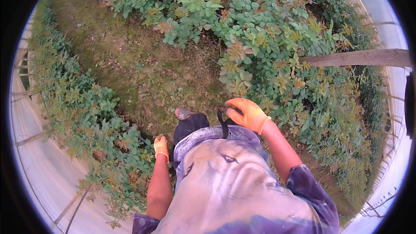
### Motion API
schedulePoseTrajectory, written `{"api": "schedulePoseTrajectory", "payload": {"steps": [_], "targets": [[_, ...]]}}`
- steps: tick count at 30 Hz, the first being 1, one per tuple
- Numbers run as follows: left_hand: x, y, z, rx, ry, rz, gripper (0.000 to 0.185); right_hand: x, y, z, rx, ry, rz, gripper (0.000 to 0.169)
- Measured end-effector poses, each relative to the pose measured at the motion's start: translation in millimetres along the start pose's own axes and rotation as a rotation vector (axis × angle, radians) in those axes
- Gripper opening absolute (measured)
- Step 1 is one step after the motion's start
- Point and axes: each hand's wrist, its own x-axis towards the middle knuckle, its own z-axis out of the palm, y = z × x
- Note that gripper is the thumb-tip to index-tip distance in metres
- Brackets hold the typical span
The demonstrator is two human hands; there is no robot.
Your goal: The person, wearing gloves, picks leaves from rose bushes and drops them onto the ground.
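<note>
My right hand [248, 115], in an orange work glove, is in front of my waist with thumb and forefinger curved apart. Nothing shows between them. A dark strap [222, 125] hangs in a loop just left of its fingertips, and I cannot tell whether they touch. Leafy rose bushes [260, 35] with reddish young shoots grow close beyond this hand. My left hand [161, 146], gloved alike, hangs low at my side by the left row of bushes [126, 149]. Its fingers are partly hidden, so its grip is unclear.
A mossy dirt path [139, 68] runs between the plant rows, with my sandalled foot [182, 113] on it. A wooden post [357, 58] juts from the right-hand bushes. Pale plastic sheeting [48, 165] on a frame encloses both sides.
</note>
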Motion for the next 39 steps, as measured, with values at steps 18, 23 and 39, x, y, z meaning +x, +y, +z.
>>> {"api": "schedulePoseTrajectory", "payload": {"steps": [18,23,39], "targets": [[89,148,-78,-0.160,-0.170,-0.043,0.035,263,-24,153,0.313,0.289,0.391,0.042],[74,162,-71,-0.158,-0.261,-0.106,0.038,417,-25,165,0.347,0.472,0.753,0.058],[134,328,-11,0.025,-0.177,-0.235,0.033,480,99,249,0.341,0.148,0.942,0.069]]}}
